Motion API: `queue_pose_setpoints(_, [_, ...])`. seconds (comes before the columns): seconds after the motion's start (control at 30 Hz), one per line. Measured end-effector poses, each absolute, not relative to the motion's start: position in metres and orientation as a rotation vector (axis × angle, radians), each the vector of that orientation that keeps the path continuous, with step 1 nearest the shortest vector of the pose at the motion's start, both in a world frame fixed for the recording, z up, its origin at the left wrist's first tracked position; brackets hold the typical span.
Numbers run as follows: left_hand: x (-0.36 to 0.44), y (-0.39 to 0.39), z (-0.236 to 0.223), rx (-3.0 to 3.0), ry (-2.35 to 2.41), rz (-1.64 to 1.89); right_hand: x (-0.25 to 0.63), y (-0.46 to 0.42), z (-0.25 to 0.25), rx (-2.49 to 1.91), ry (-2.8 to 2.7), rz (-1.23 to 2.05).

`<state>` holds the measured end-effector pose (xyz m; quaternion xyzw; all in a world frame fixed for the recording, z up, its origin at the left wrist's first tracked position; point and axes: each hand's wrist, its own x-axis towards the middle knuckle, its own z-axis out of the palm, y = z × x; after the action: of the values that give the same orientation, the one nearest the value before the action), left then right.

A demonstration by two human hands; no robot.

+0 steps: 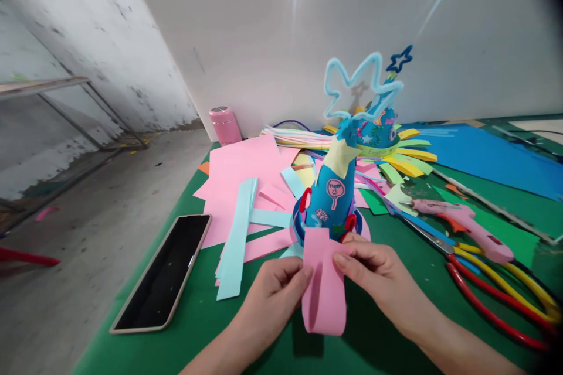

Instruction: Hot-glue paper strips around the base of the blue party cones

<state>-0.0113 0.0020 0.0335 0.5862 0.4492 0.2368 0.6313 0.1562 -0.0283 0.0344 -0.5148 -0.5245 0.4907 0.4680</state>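
A pink paper strip [331, 304] hangs in a loop at the front of a blue paper cone hat [334, 190]. My left hand [279, 287] pinches the loop's left side between thumb and fingers. On the other side, my right hand [373, 266] grips the strip near its upper right end, close to the hat's brim. Pink and blue drawings, red curls and a pale yellow jagged collar decorate the hat. A light blue fuzzy star [377, 67] tops it. Whether the strip's upper end is fixed to the brim, I cannot tell.
Left of my hands lie a phone [160, 278], light blue strips [237, 246] and pink sheets [237, 170]. To the right are a pink glue gun [472, 225] and red-and-yellow-handled scissors [466, 281]. Behind stand a second decorated hat [378, 129] and a pink canister [225, 125].
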Motion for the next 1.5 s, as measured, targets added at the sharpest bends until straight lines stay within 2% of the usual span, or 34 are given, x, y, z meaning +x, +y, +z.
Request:
queue_pose_setpoints(0.43, [-0.010,-0.002,0.034,1.474,0.927,0.336,0.157,-0.031,0.027,-1.283,-1.203,1.320])
queue_pose_setpoints(0.77, [-0.007,-0.005,0.030,1.475,0.887,0.433,0.152,-0.036,0.029,-1.354,-1.409,1.034])
queue_pose_setpoints(1.23, [-0.007,-0.006,0.028,1.326,0.864,0.397,0.144,-0.035,0.023,-1.088,-0.910,1.397])
queue_pose_setpoints(1.4, [-0.007,-0.009,0.026,0.828,0.604,0.541,0.146,-0.036,0.023,-0.928,-0.830,1.561])
queue_pose_setpoints(1.5, [-0.001,-0.011,0.027,0.570,0.424,0.466,0.146,-0.038,0.019,-0.781,-0.817,1.663])
